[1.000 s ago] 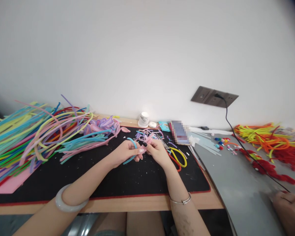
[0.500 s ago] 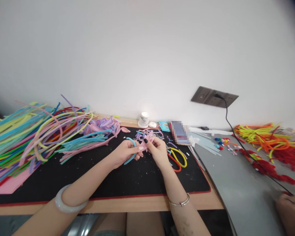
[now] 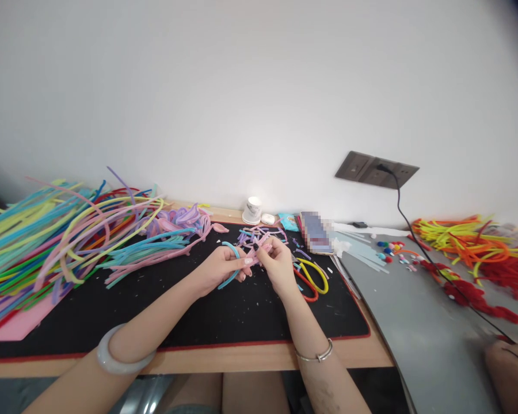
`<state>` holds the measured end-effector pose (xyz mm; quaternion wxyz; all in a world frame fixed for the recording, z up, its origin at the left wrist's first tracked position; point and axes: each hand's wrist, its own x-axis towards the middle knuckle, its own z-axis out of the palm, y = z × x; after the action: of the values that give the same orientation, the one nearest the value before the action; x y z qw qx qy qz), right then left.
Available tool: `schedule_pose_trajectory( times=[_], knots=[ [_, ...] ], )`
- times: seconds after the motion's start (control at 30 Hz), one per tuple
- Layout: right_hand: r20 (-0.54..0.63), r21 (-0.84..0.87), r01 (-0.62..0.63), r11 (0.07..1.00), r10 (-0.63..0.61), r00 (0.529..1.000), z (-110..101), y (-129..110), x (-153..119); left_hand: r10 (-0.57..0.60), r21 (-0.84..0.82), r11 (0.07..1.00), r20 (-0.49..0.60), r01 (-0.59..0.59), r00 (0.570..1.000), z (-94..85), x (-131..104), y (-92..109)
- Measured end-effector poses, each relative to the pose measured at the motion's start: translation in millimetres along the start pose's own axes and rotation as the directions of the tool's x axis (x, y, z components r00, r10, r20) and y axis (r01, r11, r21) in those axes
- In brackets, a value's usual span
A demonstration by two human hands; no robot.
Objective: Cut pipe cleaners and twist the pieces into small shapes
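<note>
Over the black mat [image 3: 224, 322], my left hand [image 3: 222, 269] is closed on pink pipe cleaners [image 3: 259, 253], with a bent blue pipe cleaner [image 3: 229, 280] passing through its fingers. My right hand [image 3: 278, 267] pinches the same pink pieces from the other side, thumb and fingertips pressed together. The two hands almost touch. How the pink pieces join is hidden by the fingers. Just right of my right hand lie scissors [image 3: 323, 279] with yellow and red handles. Behind the hands is a heap of short purple and pink cut pieces [image 3: 246, 234].
Long colourful pipe cleaners [image 3: 69, 230] cover the left side. A paper cup [image 3: 252, 210] and a phone [image 3: 316, 233] stand along the back. To the right, a grey table [image 3: 423, 322] bears pompoms [image 3: 388, 248], red and yellow pipe cleaners [image 3: 470, 247], a black cable [image 3: 440, 273] and another person's hand [image 3: 511, 368].
My right fingertips have shifted slightly on the pink pipe cleaners. Both hands stay in nearly the same place, and the blue piece is still in my left hand.
</note>
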<state>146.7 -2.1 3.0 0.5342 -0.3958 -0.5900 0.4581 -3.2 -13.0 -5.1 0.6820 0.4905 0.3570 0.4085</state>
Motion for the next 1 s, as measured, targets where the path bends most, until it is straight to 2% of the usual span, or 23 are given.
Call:
schedule_pose_trajectory(
  times=[0.2,0.57,0.77,0.9,1.0],
  knots=[
    [-0.032,0.09,0.004,0.996,-0.002,0.999,0.7,2.9,0.0,-0.006,-0.002,1.0,0.007,0.006,1.0,-1.1,0.1,-0.9],
    [-0.007,0.235,-0.034,0.971,0.037,0.999,-0.9,7.2,1.8,0.019,0.031,0.999,-0.008,-0.018,1.0,-2.1,0.7,-1.6],
    [0.152,0.352,-0.159,0.922,0.111,0.982,-0.7,6.6,1.9,0.022,0.007,1.0,-0.009,-0.022,1.0,-1.5,0.4,-2.0],
    [0.293,0.32,-0.258,0.912,0.164,0.942,-0.1,6.1,0.4,0.011,0.027,1.0,0.037,-0.012,0.999,-1.7,-0.2,-2.5],
    [0.343,0.291,-0.305,0.907,0.199,0.918,-0.5,7.4,-1.2,-0.017,0.054,0.998,0.083,0.013,0.996,-0.5,-2.5,0.2]
  ],
)
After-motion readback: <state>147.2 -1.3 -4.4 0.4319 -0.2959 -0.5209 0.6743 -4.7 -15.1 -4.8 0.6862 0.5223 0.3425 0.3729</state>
